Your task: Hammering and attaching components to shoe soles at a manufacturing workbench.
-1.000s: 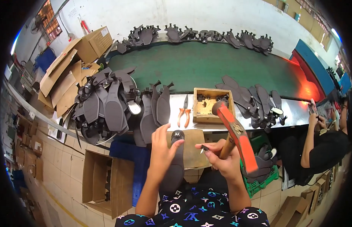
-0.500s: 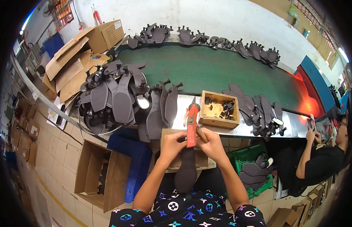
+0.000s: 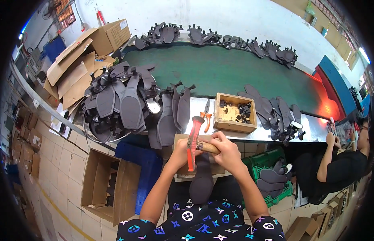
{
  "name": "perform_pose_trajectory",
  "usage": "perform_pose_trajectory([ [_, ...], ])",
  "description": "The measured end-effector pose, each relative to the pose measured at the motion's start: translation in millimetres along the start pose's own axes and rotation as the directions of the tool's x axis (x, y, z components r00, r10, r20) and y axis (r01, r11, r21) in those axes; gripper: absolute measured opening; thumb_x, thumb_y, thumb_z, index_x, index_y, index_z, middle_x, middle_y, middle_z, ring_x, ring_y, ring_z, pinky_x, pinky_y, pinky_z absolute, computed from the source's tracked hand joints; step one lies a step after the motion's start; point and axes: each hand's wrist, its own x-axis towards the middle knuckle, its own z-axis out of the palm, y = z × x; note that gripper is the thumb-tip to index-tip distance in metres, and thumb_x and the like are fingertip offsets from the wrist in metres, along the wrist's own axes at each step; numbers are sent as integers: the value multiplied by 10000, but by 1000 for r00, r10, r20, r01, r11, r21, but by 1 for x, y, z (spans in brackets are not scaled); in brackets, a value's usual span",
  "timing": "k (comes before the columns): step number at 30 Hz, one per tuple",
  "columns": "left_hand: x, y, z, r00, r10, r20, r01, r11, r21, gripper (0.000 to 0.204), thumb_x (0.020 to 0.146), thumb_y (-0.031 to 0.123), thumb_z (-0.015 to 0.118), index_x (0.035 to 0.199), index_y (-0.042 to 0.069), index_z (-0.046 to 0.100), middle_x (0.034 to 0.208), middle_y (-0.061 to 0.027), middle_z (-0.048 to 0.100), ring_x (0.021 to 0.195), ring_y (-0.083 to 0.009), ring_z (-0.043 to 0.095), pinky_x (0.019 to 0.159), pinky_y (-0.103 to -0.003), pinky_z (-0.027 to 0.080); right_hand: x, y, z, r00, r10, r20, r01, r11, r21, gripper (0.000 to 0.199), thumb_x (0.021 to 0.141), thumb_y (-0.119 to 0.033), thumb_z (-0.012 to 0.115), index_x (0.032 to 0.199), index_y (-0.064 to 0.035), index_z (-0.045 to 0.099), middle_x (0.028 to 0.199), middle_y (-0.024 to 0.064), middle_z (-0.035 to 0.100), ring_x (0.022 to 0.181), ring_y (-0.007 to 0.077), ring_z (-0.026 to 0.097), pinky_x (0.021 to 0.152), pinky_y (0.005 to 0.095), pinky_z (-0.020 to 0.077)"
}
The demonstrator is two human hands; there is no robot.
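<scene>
My right hand [image 3: 228, 154] is closed round the wooden handle [image 3: 209, 147] of a hammer. Its red head [image 3: 192, 146] stands across the front of my left hand [image 3: 178, 156], whose fingers are curled beside the heel end of a dark grey shoe [image 3: 201, 185]. What those fingers pinch is hidden behind the hammer head. Sole up, the shoe points its rounded toe at my lap. Beneath both hands lies a tan board [image 3: 180, 140]. Orange-handled pliers [image 3: 207, 117] rest on the metal table edge just beyond.
A wooden box [image 3: 235, 127] holds small black pieces. Heeled shoes heap up in a basket [image 3: 130, 96] on the left, with more [image 3: 277, 116] at right. A green conveyor belt [image 3: 219, 72] runs behind. A cardboard box [image 3: 126, 193] and green crate [image 3: 283, 197] flank me; a co-worker [image 3: 335, 164] sits right.
The hammer head has swung left, over my left hand, and its handle now lies more sideways. The pliers it covered show fully. My left hand stays at the shoe.
</scene>
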Motion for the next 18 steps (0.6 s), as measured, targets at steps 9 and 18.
perform_pose_trajectory([
  [9, 5, -2, -1, 955, -270, 125, 283, 954, -97, 231, 778, 65, 801, 993, -6, 755, 924, -25, 739, 832, -67, 635, 752, -226, 505, -42, -42, -21, 951, 307, -20, -227, 743, 629, 291, 1024, -126, 509, 1274, 20, 541, 867, 27, 591, 600, 72, 542, 512, 219, 441],
  [18, 6, -2, -1, 948, -290, 130, 304, 947, -109, 249, 778, 96, 818, 987, -22, 753, 901, -37, 736, 814, -72, 640, 747, -241, 522, -71, -59, -34, 946, 292, 139, -322, 890, 323, 411, 991, -84, 562, 1367, 60, 483, 887, 218, 669, 736, 269, 676, 687, 351, 530],
])
